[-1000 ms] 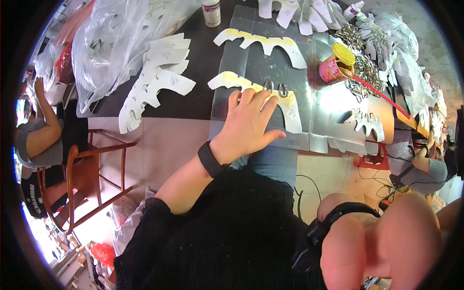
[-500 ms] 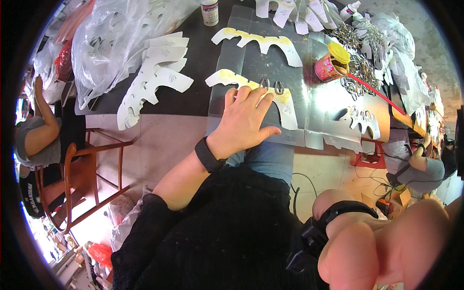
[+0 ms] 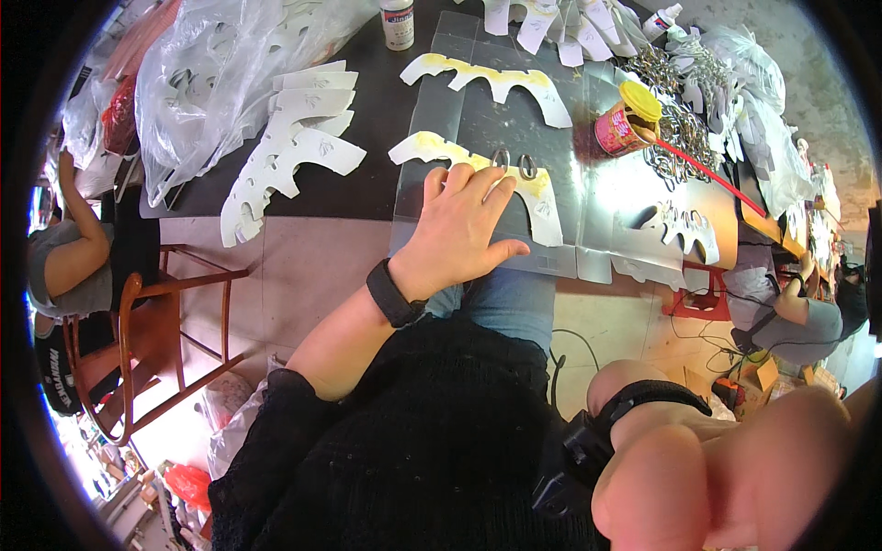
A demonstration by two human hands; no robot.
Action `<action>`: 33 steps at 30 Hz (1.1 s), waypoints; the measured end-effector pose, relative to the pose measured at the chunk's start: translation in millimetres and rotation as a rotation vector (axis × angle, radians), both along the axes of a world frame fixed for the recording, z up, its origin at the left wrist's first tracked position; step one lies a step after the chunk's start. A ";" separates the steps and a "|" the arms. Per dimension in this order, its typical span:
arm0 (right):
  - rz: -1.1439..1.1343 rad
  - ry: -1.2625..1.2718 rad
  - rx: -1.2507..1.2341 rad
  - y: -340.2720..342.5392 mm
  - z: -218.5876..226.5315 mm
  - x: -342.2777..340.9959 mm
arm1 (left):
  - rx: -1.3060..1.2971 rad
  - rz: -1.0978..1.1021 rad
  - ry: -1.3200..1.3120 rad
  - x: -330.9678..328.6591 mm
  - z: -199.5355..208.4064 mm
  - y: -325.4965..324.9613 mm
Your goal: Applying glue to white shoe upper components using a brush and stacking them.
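Observation:
My left hand (image 3: 462,216), a black band at its wrist, lies with fingers spread over a white curved cutout piece (image 3: 545,213) coated in yellow along its top edge. Two oval metal rings stand on this piece by my fingertips: one ring (image 3: 499,159) beside the fingers, another ring (image 3: 527,167) just to the right. Farther back lies a second white cutout (image 3: 501,81) with a similar yellow coating. At the lower right my right hand (image 3: 661,487) is raised very close to the camera, a black strap with a device around its wrist. Its fingers cannot be made out.
Clear plastic sheeting (image 3: 441,110) covers the dark table. Stacked white cutouts (image 3: 294,151) and a plastic bag (image 3: 197,101) lie left; a white bottle (image 3: 398,28) stands behind. Right are a yellow-lidded tub (image 3: 617,131) with a red stick, metal chains (image 3: 680,138) and a wooden chair (image 3: 147,321) far left.
The whole view has shifted very slightly. My left hand keeps its place on the cutout piece, and my right hand stays raised near the camera.

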State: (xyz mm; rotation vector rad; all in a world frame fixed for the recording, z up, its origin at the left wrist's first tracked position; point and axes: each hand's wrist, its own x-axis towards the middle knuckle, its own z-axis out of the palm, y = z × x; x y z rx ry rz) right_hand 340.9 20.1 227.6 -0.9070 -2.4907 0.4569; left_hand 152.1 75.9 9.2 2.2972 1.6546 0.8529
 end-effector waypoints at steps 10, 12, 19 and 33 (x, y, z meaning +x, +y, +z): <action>0.179 0.719 -0.476 6.1 -24.8 3.1 | -0.005 -0.002 0.012 -2.1 -0.1 0.8; 0.209 0.864 -0.586 11.5 -29.9 1.6 | 0.005 0.002 0.019 -2.6 -1.4 0.0; 0.349 1.370 -0.988 53.8 -59.3 -30.9 | 0.015 0.008 -0.001 -2.5 -4.9 0.1; -0.029 -0.049 -0.030 143.8 -186.9 -37.9 | -0.029 0.024 -0.085 0.5 -3.6 -0.6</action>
